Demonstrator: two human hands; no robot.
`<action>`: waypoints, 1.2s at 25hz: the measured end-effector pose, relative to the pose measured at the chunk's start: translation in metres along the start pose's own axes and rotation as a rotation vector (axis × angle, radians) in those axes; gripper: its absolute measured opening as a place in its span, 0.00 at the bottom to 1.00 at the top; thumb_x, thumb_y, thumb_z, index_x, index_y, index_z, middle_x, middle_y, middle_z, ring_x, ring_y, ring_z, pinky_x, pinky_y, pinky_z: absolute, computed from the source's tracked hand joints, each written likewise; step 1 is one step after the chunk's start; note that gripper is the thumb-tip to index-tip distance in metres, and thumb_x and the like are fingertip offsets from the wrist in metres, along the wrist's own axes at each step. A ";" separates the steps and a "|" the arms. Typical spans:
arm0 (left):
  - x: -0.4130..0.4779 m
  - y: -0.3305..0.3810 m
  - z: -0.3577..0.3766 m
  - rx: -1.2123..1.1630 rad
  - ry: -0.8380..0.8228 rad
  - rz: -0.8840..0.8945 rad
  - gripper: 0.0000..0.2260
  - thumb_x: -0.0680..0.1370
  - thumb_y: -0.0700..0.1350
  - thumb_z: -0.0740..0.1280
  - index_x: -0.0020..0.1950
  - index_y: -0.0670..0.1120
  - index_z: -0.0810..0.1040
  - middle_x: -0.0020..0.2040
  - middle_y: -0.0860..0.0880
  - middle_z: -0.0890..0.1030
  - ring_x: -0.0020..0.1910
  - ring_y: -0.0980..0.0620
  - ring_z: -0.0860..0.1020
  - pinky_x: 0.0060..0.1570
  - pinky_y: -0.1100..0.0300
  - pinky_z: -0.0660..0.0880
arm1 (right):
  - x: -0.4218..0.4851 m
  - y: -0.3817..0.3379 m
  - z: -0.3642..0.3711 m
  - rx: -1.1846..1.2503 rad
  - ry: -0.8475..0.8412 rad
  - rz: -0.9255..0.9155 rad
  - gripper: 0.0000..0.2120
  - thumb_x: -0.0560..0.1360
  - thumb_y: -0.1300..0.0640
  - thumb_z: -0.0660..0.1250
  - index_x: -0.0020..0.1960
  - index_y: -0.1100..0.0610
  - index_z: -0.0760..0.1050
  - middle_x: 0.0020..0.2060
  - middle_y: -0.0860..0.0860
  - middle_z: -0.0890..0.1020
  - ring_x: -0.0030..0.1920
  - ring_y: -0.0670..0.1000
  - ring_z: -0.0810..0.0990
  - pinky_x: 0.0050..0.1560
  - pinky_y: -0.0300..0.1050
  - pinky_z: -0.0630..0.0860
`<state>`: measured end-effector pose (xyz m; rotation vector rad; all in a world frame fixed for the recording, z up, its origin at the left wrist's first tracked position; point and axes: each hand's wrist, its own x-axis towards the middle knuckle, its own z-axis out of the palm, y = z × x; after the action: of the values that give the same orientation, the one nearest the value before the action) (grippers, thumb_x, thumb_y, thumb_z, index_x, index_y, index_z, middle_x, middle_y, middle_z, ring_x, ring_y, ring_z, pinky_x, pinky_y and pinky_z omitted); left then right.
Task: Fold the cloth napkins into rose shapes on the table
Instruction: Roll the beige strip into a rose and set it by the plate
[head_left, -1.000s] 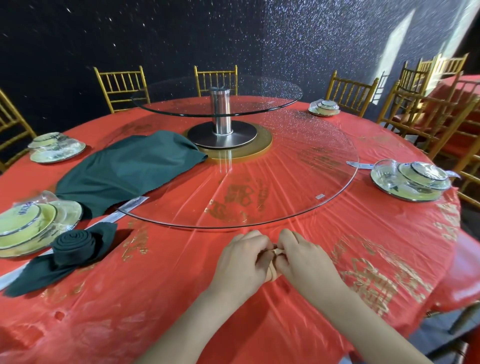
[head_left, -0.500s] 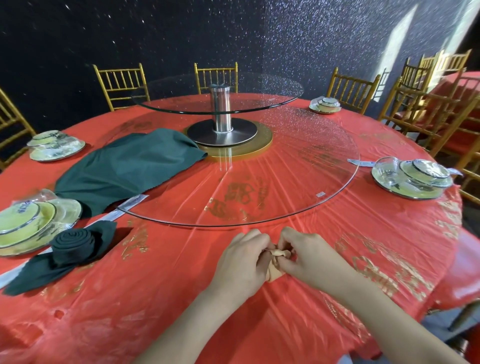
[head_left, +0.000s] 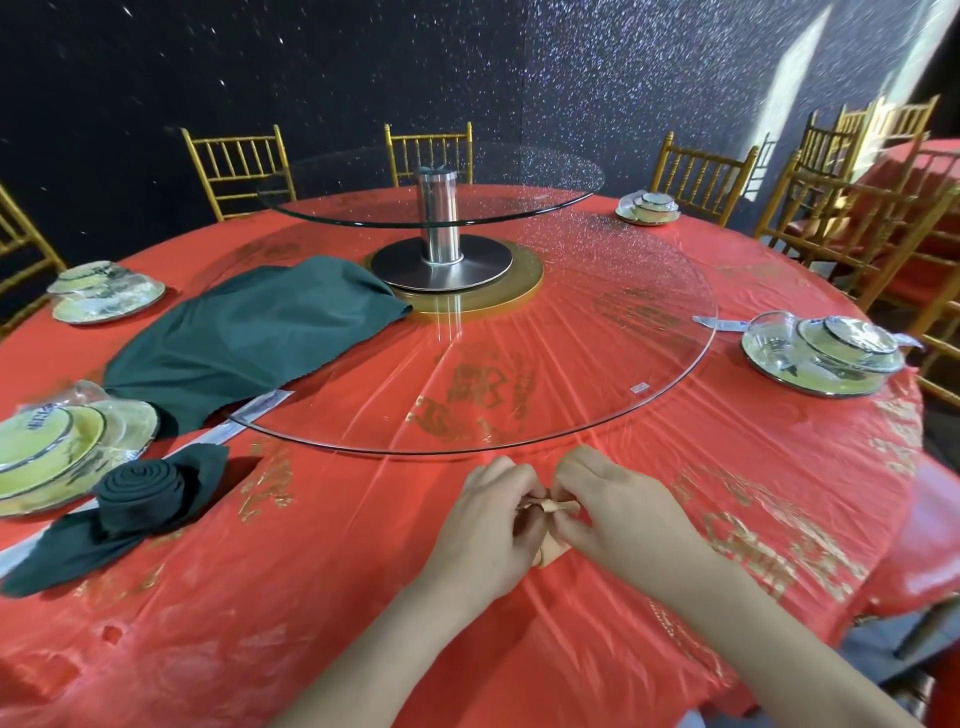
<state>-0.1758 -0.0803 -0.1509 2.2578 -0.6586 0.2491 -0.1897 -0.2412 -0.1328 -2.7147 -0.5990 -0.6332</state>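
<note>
Both hands meet at the near edge of the red table (head_left: 311, 649). My left hand (head_left: 488, 525) and my right hand (head_left: 618, 514) pinch a small tan object (head_left: 553, 505) between their fingertips; most of it is hidden, so I cannot tell what it is. A dark green napkin rolled into a rose shape (head_left: 140, 493) lies at the left, its tail spread toward the table edge. A pile of flat dark green napkins (head_left: 249, 338) lies partly on the glass turntable (head_left: 571, 374).
Wrapped place settings stand at the near left (head_left: 47, 447), far left (head_left: 104, 296), right (head_left: 826, 353) and far side (head_left: 648, 208). A raised glass tier on a steel post (head_left: 441, 218) stands at the centre. Gold chairs (head_left: 852, 228) ring the table.
My hands stay together in the same spot. My fingers have worked the small tan object, and more of it shows between the fingertips now.
</note>
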 end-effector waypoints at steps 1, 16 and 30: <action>0.000 0.001 -0.001 0.005 -0.010 0.013 0.04 0.71 0.43 0.60 0.40 0.52 0.68 0.38 0.59 0.67 0.42 0.56 0.68 0.42 0.68 0.63 | 0.003 -0.002 0.002 -0.076 0.016 -0.031 0.04 0.63 0.54 0.60 0.36 0.53 0.68 0.31 0.47 0.73 0.25 0.50 0.74 0.20 0.38 0.61; -0.017 -0.006 -0.010 -0.137 -0.093 -0.063 0.12 0.77 0.46 0.66 0.60 0.55 0.77 0.56 0.61 0.73 0.57 0.65 0.72 0.58 0.73 0.65 | -0.038 0.014 0.018 -0.088 0.072 -0.265 0.21 0.69 0.44 0.68 0.56 0.54 0.72 0.54 0.48 0.76 0.50 0.50 0.77 0.49 0.42 0.69; 0.013 0.011 -0.045 -0.642 -0.077 -0.503 0.31 0.79 0.60 0.40 0.52 0.48 0.81 0.48 0.51 0.83 0.48 0.58 0.79 0.47 0.61 0.72 | -0.025 -0.002 0.030 0.116 0.111 0.176 0.28 0.66 0.33 0.61 0.58 0.50 0.78 0.41 0.41 0.76 0.43 0.43 0.76 0.46 0.41 0.67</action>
<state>-0.1701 -0.0589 -0.1078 1.7332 -0.1482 -0.2661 -0.2007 -0.2367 -0.1704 -2.5687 -0.3535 -0.6759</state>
